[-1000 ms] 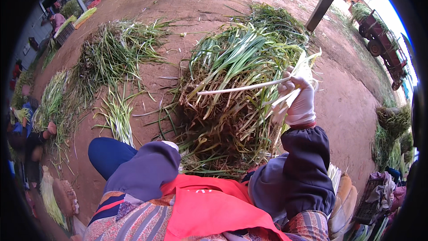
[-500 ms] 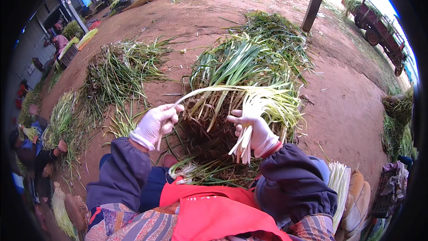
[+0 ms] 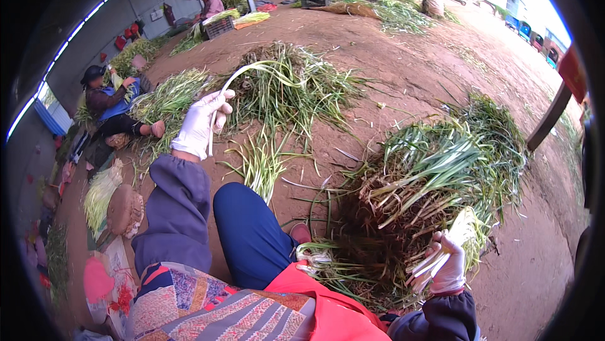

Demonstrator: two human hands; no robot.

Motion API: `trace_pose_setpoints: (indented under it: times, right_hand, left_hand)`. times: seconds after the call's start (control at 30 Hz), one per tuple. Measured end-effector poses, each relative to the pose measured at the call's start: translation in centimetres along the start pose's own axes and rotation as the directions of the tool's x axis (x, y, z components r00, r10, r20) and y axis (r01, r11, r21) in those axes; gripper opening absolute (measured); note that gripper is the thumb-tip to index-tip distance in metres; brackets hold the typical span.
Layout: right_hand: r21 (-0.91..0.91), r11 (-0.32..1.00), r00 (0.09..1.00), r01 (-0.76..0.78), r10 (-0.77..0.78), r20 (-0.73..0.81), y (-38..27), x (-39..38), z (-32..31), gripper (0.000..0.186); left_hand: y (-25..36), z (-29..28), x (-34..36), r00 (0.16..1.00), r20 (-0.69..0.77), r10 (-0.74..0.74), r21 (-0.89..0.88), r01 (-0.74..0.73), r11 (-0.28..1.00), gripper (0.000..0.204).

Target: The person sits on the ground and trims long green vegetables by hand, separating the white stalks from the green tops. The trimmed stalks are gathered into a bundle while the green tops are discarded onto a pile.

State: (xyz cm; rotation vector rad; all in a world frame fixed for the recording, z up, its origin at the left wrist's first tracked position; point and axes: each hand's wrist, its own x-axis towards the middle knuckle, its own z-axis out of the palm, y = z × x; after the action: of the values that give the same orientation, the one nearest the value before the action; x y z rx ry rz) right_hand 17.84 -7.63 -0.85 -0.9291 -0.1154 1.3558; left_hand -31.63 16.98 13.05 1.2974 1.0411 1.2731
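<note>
My left hand [image 3: 200, 123], in a white glove, is stretched out to the left and grips a long green leaf stalk [image 3: 252, 71] that arcs up and over to the right. My right hand [image 3: 446, 266], also gloved, is low at the right and holds a small bunch of white peeled stalks [image 3: 455, 240]. Right beside that hand lies a big heap of green onions with tangled roots [image 3: 428, 183] on the red dirt. A smaller heap of cut green leaves [image 3: 287, 89] lies beyond my left hand.
A seated person in dark clothes [image 3: 107, 101] works at the far left among more green piles [image 3: 170, 95]. Other people [image 3: 211, 4] sit further back by crates. A slanted post [image 3: 551, 117] stands at the right. A sorted bunch [image 3: 101, 193] lies by my left side.
My left hand has swung away from the heap out to the left, drawing a long green stalk with it. My right hand stayed low by the heap with its white stalks.
</note>
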Motion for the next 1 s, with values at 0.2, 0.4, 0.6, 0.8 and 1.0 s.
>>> trace_pose_setpoints:
  times: [0.2,0.4,0.6,0.8,1.0]
  right_hand:
    - [-0.031,0.999,0.999,0.026,-0.025,0.026,0.6,0.7,-0.6,0.018]
    - [0.013,1.0,0.996,-0.002,0.001,0.091,1.0,0.6,0.3,0.024]
    - [0.033,0.997,0.997,-0.067,0.066,0.034,1.6,0.6,1.0,0.022]
    - [0.04,0.993,0.993,-0.113,0.11,0.052,3.6,0.1,1.9,0.023]
    - [0.037,0.988,0.959,-0.151,0.137,0.247,5.5,0.4,0.8,0.052]
  left_hand:
    - [-1.4,-5.6,-0.4,0.991,-0.126,-0.043,-0.016,0.041,0.999,0.026]
    - [-3.1,-4.4,0.6,0.953,-0.293,-0.071,0.033,0.084,0.996,0.026]
    - [-4.6,9.2,2.3,1.0,0.013,0.028,0.08,-0.029,0.996,0.029]
    - [-8.9,27.9,-5.8,0.826,0.563,-0.009,-0.133,0.102,0.986,0.031]
    - [-14.4,33.8,-12.7,0.636,0.736,-0.234,0.251,0.064,0.966,0.032]
